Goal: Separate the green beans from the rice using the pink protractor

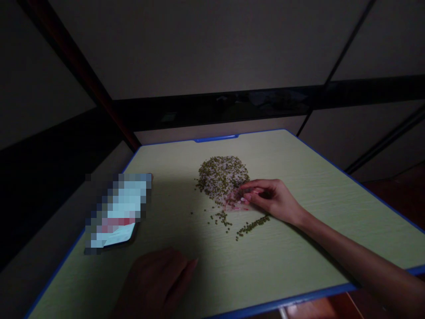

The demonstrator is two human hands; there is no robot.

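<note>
We are viewing a dim room, probably in a home: a small folding-style table (299, 252) with blue edging is standing close against large pale panels (212, 48), which dark horizontal bands (186, 108) are crossing like wardrobe or cabinet doors; a reddish-brown floor (403, 186) is showing at right.

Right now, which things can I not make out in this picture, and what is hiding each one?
- Head view: the screen of the phone, masked by blocky pixels.
- Head view: whether the right hand grips anything; its fingertips and the bits there are too small and dim.
- Head view: the underside of the left hand, hidden by the hand itself and shadow.
- Head view: the right forearm's far end, cut off by the picture edge.
</note>
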